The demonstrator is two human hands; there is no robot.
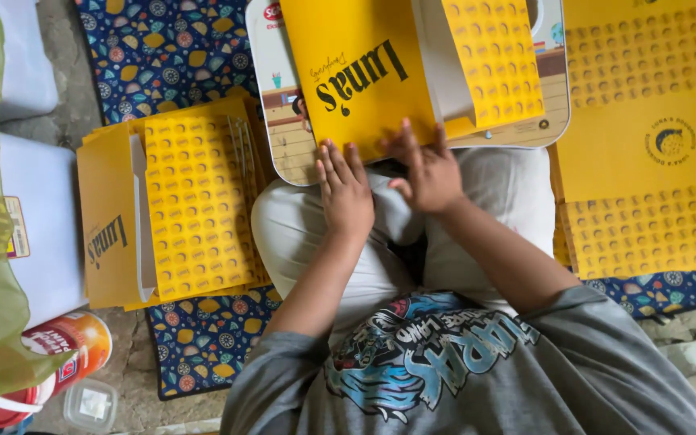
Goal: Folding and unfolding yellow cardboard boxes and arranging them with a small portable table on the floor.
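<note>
— What do you have under your hands?

— Your left hand [346, 193] lies flat, fingers spread, on the lower edge of a yellow cardboard box blank [364, 68]. Your right hand [427, 171] presses the same edge just beside it, fingers splayed, gripping nothing. The blank rests on a rounded lap tray [283, 121] printed with a cartoon scene, across your knees.

— And around you?

— A stack of folded yellow blanks [179, 205] with a dotted pattern lies on the patterned mat [171, 48] to your left; flat unfolded sheets [646, 137] lie to your right. A small clear plastic tub [90, 405] sits beside an orange-labelled can [74, 346]; I cannot tell what either holds.
</note>
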